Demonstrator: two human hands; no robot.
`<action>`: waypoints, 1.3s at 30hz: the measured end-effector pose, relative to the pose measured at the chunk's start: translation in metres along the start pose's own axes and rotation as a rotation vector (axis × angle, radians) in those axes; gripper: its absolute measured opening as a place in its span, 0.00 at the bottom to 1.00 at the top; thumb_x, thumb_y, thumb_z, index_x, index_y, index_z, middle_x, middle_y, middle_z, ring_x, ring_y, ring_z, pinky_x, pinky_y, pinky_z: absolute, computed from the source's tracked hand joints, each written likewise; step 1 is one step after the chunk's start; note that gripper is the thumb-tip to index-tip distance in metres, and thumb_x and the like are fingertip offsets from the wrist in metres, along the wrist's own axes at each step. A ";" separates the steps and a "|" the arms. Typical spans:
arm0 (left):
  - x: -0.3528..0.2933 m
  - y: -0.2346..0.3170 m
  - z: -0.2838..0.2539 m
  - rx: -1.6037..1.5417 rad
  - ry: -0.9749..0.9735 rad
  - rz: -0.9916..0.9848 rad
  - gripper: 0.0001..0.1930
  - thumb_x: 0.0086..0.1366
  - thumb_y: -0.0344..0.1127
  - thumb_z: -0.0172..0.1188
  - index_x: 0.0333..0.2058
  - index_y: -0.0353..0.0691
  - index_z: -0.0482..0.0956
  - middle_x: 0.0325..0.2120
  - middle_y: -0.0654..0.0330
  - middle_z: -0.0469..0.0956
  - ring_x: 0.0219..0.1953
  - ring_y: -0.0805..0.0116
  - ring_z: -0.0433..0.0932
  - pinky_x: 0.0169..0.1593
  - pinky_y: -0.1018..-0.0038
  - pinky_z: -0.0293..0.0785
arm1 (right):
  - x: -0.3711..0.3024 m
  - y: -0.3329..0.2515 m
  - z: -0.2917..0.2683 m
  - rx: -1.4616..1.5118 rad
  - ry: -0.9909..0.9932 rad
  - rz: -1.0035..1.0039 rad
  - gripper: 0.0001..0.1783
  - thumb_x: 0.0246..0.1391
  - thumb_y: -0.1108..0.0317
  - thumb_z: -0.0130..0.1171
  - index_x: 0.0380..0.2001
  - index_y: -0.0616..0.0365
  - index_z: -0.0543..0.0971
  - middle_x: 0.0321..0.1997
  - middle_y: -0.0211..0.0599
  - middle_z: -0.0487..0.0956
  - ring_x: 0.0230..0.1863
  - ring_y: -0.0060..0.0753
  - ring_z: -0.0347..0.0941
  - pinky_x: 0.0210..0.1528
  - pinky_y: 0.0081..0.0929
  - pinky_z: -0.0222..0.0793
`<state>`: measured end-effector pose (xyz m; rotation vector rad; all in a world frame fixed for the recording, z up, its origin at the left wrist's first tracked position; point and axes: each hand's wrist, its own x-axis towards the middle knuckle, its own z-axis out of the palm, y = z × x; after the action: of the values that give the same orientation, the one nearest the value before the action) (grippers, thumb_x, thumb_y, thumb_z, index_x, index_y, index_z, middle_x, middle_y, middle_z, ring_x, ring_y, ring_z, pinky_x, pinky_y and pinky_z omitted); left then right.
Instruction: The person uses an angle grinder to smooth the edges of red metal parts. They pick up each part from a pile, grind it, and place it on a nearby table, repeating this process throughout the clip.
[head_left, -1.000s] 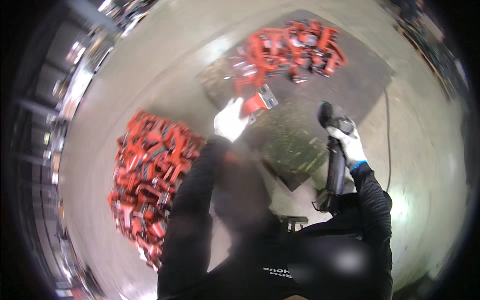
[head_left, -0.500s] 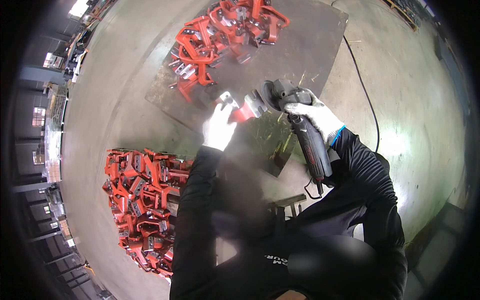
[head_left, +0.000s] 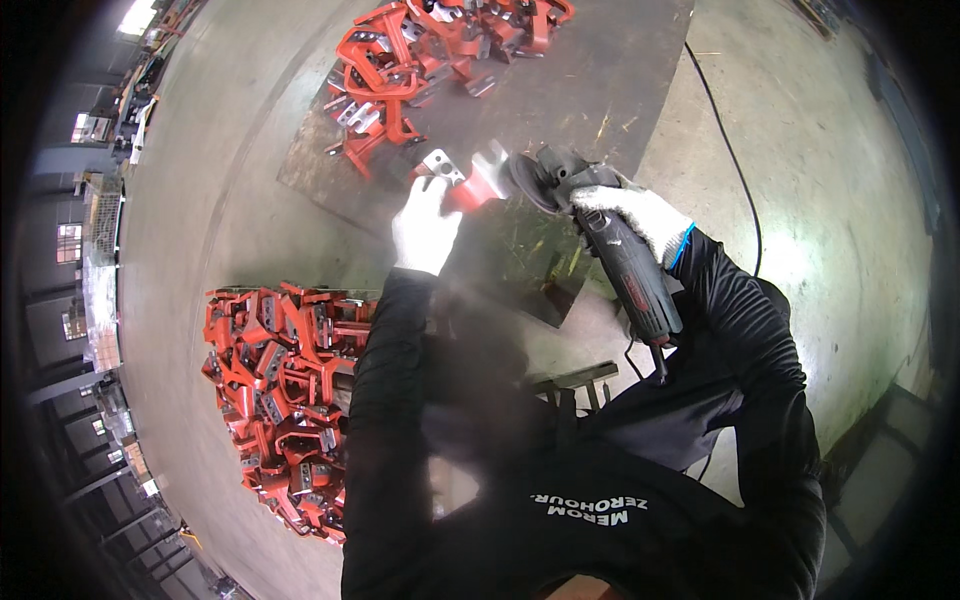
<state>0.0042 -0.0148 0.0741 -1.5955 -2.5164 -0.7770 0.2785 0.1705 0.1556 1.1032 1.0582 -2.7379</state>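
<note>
the left hand [head_left: 426, 225], in a white glove, was clamped on a red bracket [head_left: 478, 188], its fingers bent around the near end while the bare metal ends of the piece stuck out ahead of the fingers and to their right. the right hand [head_left: 642, 215], also gloved, with a blue edge at the cuff, was clamped around the head end of a dark grinder [head_left: 632, 275]. the grinder's body sloped down from below the right palm toward the person's lap, and its round disc [head_left: 533, 183] stood just left of the right fingers, facing the bracket. the disc and the far end of the bracket were very close, though whether they touched could not be told. beyond the left hand, a heap of red brackets [head_left: 400, 90] lay on a dark board [head_left: 620, 100], which also reached under both hands. nearer the person and to the left of the left hand, a bigger pile of red brackets [head_left: 247, 402] rose beside the black sleeve. to the right of the right hand, a black cable [head_left: 731, 145] ran across the pale floor [head_left: 840, 170].
</note>
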 end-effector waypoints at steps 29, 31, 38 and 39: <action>0.007 0.011 0.006 0.064 0.006 -0.044 0.28 0.53 0.46 0.78 0.50 0.43 0.79 0.42 0.56 0.79 0.38 0.53 0.83 0.40 0.64 0.80 | 0.022 0.024 0.004 -0.566 0.148 -0.407 0.57 0.42 0.55 0.82 0.71 0.59 0.62 0.57 0.45 0.78 0.57 0.34 0.75 0.58 0.32 0.75; 0.007 0.009 0.007 0.046 0.034 -0.041 0.28 0.53 0.46 0.78 0.50 0.43 0.79 0.42 0.57 0.79 0.38 0.54 0.83 0.40 0.64 0.80 | 0.020 0.022 0.004 -0.567 0.144 -0.400 0.56 0.42 0.56 0.82 0.70 0.60 0.62 0.56 0.45 0.78 0.56 0.34 0.76 0.57 0.32 0.75; 0.007 0.010 0.005 0.084 -0.010 -0.022 0.28 0.54 0.41 0.73 0.54 0.45 0.78 0.47 0.56 0.79 0.40 0.53 0.84 0.42 0.62 0.81 | 0.015 0.020 0.007 -0.595 0.160 -0.381 0.55 0.42 0.57 0.82 0.70 0.61 0.62 0.57 0.46 0.77 0.57 0.34 0.75 0.58 0.32 0.74; 0.006 0.013 0.004 0.096 -0.046 -0.026 0.28 0.55 0.39 0.71 0.56 0.47 0.77 0.50 0.56 0.79 0.41 0.52 0.84 0.43 0.61 0.82 | 0.017 0.019 0.009 -0.559 0.153 -0.403 0.56 0.42 0.57 0.82 0.70 0.61 0.62 0.57 0.46 0.77 0.57 0.34 0.75 0.59 0.32 0.74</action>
<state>0.0137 -0.0038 0.0773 -1.5710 -2.5684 -0.6179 0.2647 0.1542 0.1383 1.1012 2.0976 -2.3528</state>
